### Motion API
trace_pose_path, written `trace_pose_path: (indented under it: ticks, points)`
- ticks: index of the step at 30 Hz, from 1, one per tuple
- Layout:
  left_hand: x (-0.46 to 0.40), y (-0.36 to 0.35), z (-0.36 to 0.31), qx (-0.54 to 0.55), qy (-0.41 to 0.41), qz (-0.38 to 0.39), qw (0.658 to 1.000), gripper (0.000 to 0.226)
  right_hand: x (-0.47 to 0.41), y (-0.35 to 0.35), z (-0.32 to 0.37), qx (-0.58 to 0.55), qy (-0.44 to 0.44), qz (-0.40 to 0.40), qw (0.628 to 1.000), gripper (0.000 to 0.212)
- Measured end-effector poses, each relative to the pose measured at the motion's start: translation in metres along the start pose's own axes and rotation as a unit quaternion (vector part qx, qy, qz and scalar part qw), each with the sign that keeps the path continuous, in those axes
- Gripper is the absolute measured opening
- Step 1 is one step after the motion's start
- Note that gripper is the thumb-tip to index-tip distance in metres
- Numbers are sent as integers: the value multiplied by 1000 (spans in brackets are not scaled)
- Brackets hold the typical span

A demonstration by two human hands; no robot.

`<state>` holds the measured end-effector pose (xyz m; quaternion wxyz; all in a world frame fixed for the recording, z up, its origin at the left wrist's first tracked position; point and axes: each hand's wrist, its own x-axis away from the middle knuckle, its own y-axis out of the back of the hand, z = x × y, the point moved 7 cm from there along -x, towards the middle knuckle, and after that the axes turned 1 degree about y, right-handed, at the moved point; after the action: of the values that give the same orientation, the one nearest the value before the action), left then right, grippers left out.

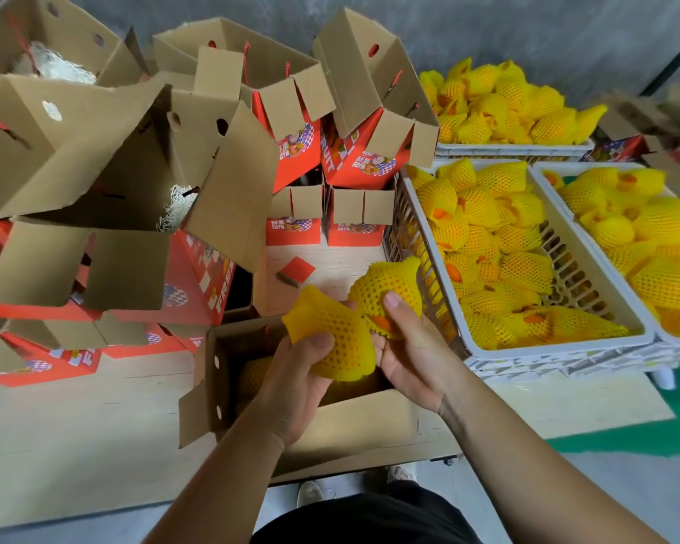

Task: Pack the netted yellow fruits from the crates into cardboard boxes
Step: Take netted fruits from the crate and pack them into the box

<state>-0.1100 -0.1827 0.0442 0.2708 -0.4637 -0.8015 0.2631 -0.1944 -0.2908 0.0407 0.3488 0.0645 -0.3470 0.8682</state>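
Note:
My left hand (291,380) grips a fruit in yellow foam net (330,335) just above an open cardboard box (354,424) at the table's front. My right hand (407,347) holds a second netted fruit (389,290) beside it, thumb on top. Inside the box another netted fruit (254,374) shows at the left, partly hidden by my left hand. Right of my hands a white plastic crate (558,345) is full of netted fruits. A second crate (668,339) sits at the far right and a third crate (511,149) behind them.
Several empty red-and-brown gift boxes with open flaps are piled at the left and back, the nearest stack (107,182) overhanging the table. A small red card piece (297,270) lies on the wooden tabletop (75,445). Green floor shows at the right.

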Motion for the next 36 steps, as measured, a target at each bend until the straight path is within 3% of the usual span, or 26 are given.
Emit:
trace_pose_path:
  ticks: [6,10,12,14,16,18,19,20,21,23,24,25,26,29,31,33,36]
  points:
    - [11,6,-11,-177,-2,25,984,59,-4,6,-5,-38,-6,-9,999,80]
    - [19,9,-11,-260,24,68,963,47,-7,-4,-3,-71,1,37,997,69]
    - [22,18,-11,-289,43,81,953,62,-10,-3,-3,-95,-7,18,995,74]
    - [22,36,-16,-299,38,30,953,63,-19,4,-5,-139,-26,-9,990,83]
    - [20,61,-22,-331,24,-55,942,58,-26,12,-3,-163,-41,-32,985,76]
    - [18,86,-28,-402,29,-159,901,54,-35,21,-4,-55,-72,-47,995,60]
    - [17,97,-30,-431,34,-203,879,55,-39,24,-7,69,-96,-45,992,54]
    - [16,105,-30,-447,40,-231,863,60,-42,26,-10,224,-122,-30,966,52]
    - [15,110,-29,-452,46,-242,857,64,-44,25,-15,380,-155,-2,912,53]
    - [13,112,-24,-464,66,-229,853,53,-44,18,-32,637,-245,86,725,68]
    - [12,113,-22,-483,78,-216,845,44,-42,15,-41,713,-289,123,627,80]
    - [10,113,-19,-509,90,-201,832,40,-42,15,-48,752,-326,141,555,89]
    - [9,113,-16,-538,104,-184,816,42,-43,17,-55,761,-359,141,522,95]
    - [1,110,-9,-623,130,-124,761,51,-42,21,-67,762,-409,131,485,93]
    - [-6,103,-5,-650,147,-78,742,52,-45,22,-66,797,-368,139,458,90]
    - [-13,96,-1,-673,161,-30,721,56,-50,18,-61,826,-282,125,473,76]
    - [-22,92,4,-730,190,14,657,68,-48,12,-45,849,-156,63,500,61]
